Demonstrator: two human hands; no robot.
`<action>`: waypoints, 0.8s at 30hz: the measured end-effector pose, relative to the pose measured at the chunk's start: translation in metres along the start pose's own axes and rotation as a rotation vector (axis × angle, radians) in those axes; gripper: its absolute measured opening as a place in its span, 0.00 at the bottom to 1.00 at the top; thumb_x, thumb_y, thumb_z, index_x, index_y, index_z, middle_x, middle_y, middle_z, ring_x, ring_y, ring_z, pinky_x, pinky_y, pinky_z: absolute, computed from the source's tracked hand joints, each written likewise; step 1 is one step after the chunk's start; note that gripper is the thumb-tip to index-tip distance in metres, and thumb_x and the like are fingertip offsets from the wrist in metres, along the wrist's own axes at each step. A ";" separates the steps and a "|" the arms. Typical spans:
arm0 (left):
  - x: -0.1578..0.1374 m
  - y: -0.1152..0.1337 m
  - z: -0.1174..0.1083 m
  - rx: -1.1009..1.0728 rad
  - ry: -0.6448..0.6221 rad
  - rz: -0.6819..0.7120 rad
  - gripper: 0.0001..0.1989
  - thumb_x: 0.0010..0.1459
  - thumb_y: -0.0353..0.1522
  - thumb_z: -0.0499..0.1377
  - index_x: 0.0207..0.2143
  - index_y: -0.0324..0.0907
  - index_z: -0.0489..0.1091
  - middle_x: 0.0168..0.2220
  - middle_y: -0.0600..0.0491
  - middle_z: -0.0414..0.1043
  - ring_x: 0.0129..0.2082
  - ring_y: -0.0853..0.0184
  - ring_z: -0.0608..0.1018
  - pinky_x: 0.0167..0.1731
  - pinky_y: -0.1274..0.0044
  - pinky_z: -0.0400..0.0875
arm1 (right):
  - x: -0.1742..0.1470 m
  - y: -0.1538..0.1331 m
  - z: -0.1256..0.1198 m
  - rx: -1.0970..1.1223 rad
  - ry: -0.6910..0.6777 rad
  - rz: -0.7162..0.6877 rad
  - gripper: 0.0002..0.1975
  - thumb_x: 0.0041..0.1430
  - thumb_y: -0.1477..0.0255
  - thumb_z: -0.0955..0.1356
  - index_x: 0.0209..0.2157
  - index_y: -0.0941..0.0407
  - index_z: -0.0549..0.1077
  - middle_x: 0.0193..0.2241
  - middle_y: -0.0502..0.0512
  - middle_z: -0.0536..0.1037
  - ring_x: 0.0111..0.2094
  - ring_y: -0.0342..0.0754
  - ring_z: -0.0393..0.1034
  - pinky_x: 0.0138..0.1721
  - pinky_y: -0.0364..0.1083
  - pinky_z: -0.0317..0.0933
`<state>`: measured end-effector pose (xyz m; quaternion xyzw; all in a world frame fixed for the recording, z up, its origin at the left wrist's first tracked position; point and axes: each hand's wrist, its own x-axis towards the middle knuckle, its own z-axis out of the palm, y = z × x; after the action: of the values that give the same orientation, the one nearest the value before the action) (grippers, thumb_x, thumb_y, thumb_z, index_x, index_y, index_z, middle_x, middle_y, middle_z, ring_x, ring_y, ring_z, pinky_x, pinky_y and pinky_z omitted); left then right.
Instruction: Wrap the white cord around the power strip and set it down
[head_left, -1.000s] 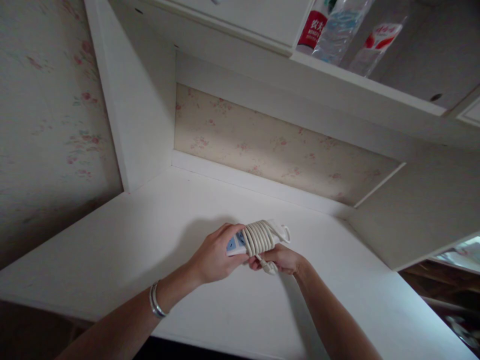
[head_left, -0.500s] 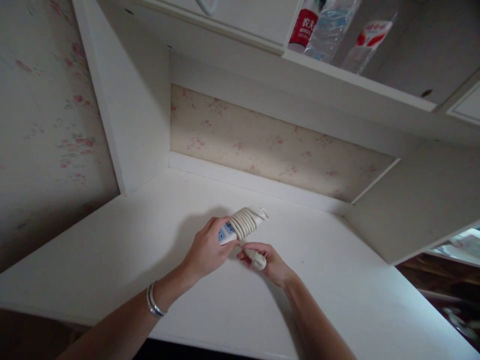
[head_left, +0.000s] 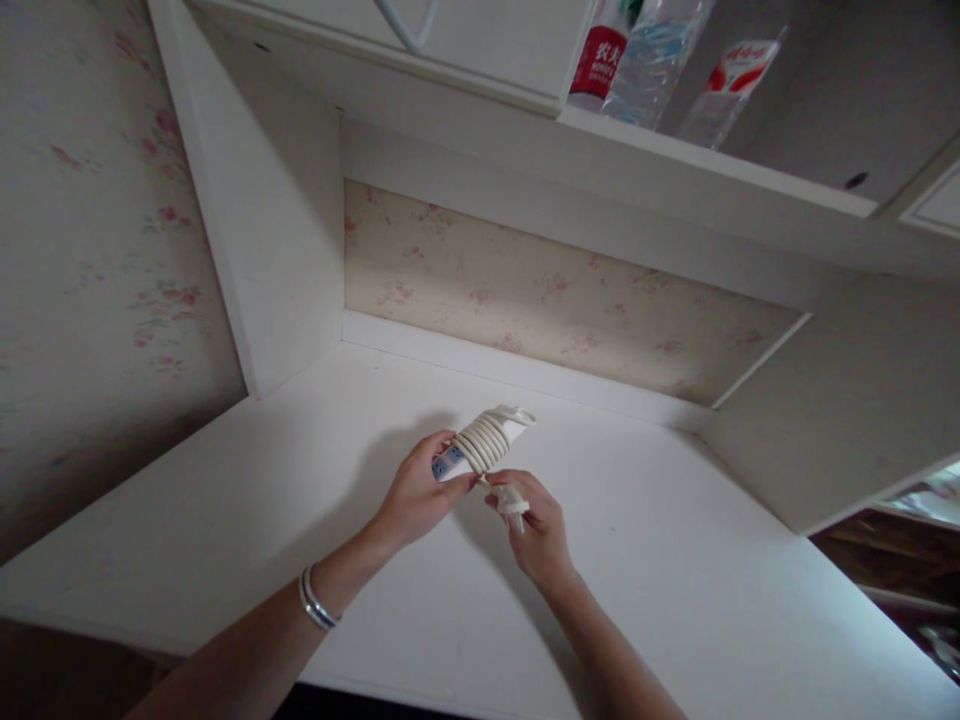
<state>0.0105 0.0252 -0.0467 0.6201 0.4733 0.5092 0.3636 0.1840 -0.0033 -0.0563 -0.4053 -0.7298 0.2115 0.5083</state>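
My left hand (head_left: 421,493) is closed around the near end of a white power strip (head_left: 466,462) with blue socket faces, holding it above the white desk. The strip's cream cord (head_left: 484,441) is wound around its body in several close turns, with a loop standing out at the far end. In my right hand (head_left: 536,520), closed, is the plug end of that cord; the plug (head_left: 512,503) shows its prongs pointing down towards me. The fingertips of both hands nearly meet below the coil.
The white desk top (head_left: 637,580) lies under my hands, with side panels and a floral back panel (head_left: 555,290) around it. Overhead, a shelf (head_left: 720,165) holds plastic bottles (head_left: 652,65). A cabinet handle (head_left: 412,30) hangs at the top.
My right hand has turned and moved slightly up, so the plug's prongs now show. The left hand keeps its hold on the power strip. The view has shifted a little.
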 end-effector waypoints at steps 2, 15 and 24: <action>0.002 0.000 -0.002 -0.090 -0.059 -0.102 0.28 0.46 0.37 0.64 0.50 0.38 0.64 0.43 0.47 0.71 0.42 0.64 0.74 0.42 0.73 0.68 | -0.001 -0.003 0.000 -0.026 -0.006 -0.015 0.09 0.61 0.69 0.62 0.35 0.53 0.74 0.40 0.57 0.76 0.41 0.49 0.70 0.42 0.47 0.64; 0.000 -0.008 0.009 -0.074 -0.024 -0.045 0.29 0.47 0.35 0.63 0.51 0.38 0.62 0.44 0.47 0.69 0.42 0.64 0.72 0.43 0.72 0.67 | 0.002 -0.003 0.008 0.102 0.223 0.374 0.11 0.52 0.63 0.68 0.32 0.56 0.75 0.28 0.54 0.77 0.30 0.48 0.71 0.34 0.45 0.65; -0.016 -0.010 0.021 0.448 0.011 0.165 0.27 0.54 0.31 0.56 0.57 0.41 0.55 0.44 0.47 0.61 0.41 0.63 0.71 0.43 0.72 0.67 | 0.009 0.015 0.031 0.663 0.494 0.679 0.17 0.46 0.59 0.72 0.30 0.59 0.74 0.27 0.51 0.75 0.24 0.40 0.66 0.31 0.41 0.65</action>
<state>0.0285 0.0133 -0.0651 0.7189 0.5243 0.4230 0.1715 0.1601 0.0154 -0.0742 -0.4738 -0.3104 0.4817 0.6686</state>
